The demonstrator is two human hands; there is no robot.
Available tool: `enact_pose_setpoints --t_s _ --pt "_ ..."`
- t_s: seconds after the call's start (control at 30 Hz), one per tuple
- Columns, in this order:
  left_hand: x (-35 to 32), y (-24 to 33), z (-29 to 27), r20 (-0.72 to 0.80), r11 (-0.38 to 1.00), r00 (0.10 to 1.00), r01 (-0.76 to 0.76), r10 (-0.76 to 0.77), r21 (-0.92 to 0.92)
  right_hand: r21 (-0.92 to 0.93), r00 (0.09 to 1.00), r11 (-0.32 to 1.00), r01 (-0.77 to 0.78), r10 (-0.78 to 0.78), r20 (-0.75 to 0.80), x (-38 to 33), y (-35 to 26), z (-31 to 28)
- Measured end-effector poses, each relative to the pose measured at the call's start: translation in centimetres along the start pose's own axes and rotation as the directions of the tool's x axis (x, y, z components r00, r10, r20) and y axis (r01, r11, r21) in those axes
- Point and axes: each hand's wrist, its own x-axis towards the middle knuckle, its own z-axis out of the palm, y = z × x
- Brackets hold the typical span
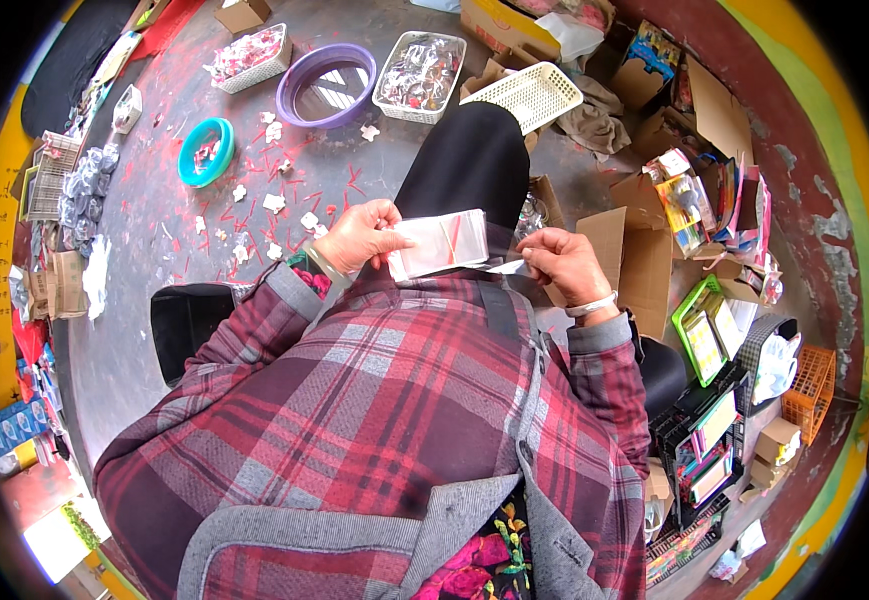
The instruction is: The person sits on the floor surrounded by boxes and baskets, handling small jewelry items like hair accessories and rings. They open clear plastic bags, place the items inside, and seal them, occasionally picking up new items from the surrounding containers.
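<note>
My left hand (359, 238) is closed on the near left end of a stack of flat white packets (439, 248), thumb on top. The stack lies over my lap, and a thin red line crosses its top face. To the right of it, my right hand (568, 265) is closed in a pinch, thumb against the fingers. Something thin and see-through seems to show by those fingertips, too small to make out. A bracelet circles each wrist. Under the stack, my black-trousered leg (469, 165) reaches away from me.
Beyond my leg stand a white basket of small packets (420, 75), a purple basin (289, 85) and a pale empty-looking basket (534, 97). A teal basin (186, 155) sits farther left among white scraps and red bits on the floor. Cardboard boxes (644, 262) and black crates (689, 440) crowd my right.
</note>
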Motion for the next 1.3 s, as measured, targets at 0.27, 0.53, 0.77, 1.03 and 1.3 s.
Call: enact_pose_setpoints --t_s 0.27,0.53,0.77,1.03,1.3 --pt "-0.2 1.1 -0.2 -0.002 0.992 0.999 0.047 -0.048 0.117 0.158 0.992 0.987 0.034 -0.014 -0.129 -1.6 -1.1 -2.2" --pt "-1.4 5.6 0.3 -0.125 0.737 0.976 -0.048 0.178 0.674 0.376 0.994 0.926 0.022 0.019 -0.105 -2.7 -0.3 -1.9" --pt "-2.1 11.7 6.2 0.088 0.988 0.986 -0.145 0.14 0.049 0.463 0.993 0.885 0.041 0.014 -0.114 -4.1 -1.7 -1.2" --pt "0.8 11.2 9.4 0.39 0.959 0.921 0.118 -0.008 -0.259 0.463 0.971 0.874 0.144 -0.034 -0.238 -6.5 -2.1 -2.1" --pt "0.7 11.8 11.2 0.426 0.95 0.902 0.196 -0.076 -0.245 0.473 0.964 0.857 0.204 -0.092 -0.25 -7.8 -0.8 -2.6"
